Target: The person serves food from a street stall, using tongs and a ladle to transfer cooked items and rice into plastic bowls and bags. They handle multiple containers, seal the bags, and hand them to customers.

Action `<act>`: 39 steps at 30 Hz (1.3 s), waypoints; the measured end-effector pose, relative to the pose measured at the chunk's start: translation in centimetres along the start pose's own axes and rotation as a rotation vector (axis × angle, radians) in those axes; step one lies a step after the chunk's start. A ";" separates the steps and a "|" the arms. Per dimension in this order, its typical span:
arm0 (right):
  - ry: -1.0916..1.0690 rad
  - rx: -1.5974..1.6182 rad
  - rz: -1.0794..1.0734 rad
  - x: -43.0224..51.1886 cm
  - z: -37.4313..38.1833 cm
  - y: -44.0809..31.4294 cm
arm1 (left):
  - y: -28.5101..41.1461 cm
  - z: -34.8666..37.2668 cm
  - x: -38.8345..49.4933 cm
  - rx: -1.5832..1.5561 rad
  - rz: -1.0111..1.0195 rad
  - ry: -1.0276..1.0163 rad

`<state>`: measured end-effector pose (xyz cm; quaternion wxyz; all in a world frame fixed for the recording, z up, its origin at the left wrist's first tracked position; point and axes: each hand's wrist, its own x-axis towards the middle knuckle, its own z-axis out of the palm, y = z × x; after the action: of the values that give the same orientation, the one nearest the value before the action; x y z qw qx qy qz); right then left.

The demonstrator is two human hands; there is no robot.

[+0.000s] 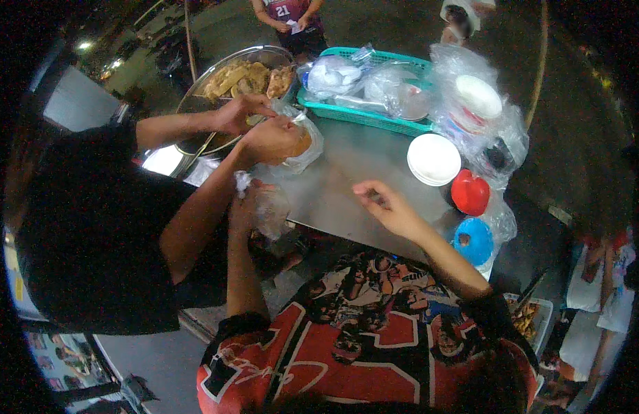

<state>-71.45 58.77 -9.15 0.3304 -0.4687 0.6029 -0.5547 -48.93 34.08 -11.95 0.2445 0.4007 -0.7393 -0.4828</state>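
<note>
My left hand (245,202) holds a knotted clear plastic bag (271,209) with pale contents at the table's front edge; the contents are too blurred to name. My right hand (384,204) is empty, its fingers loosely curved and apart, over the steel tabletop (345,155). Just beyond my left hand, a co-worker's hands (267,132) grip another plastic bag (306,155) with something brownish in it. To the right of my right hand are a stack of white bowls (434,158), a red lidded container (470,192) and a blue round object with a hole (473,241).
A large metal pan (236,57) of cooked food stands at the back left. Beside it is a teal plastic basket (361,121) of plastic bags. Bagged bowls (480,98) line the right. A food tub (539,323) sits lower right. A person (291,18) stands across the table.
</note>
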 end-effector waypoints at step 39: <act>1.125 -0.216 0.732 -21.4 -10.7 11.0 | 19.4 18.9 4.5 0.472 1.315 0.515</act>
<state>-76.10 81.92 -20.69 0.0844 0.0952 0.8548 -0.5032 -72.47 44.28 -2.29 0.5558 0.0180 -0.8299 0.0438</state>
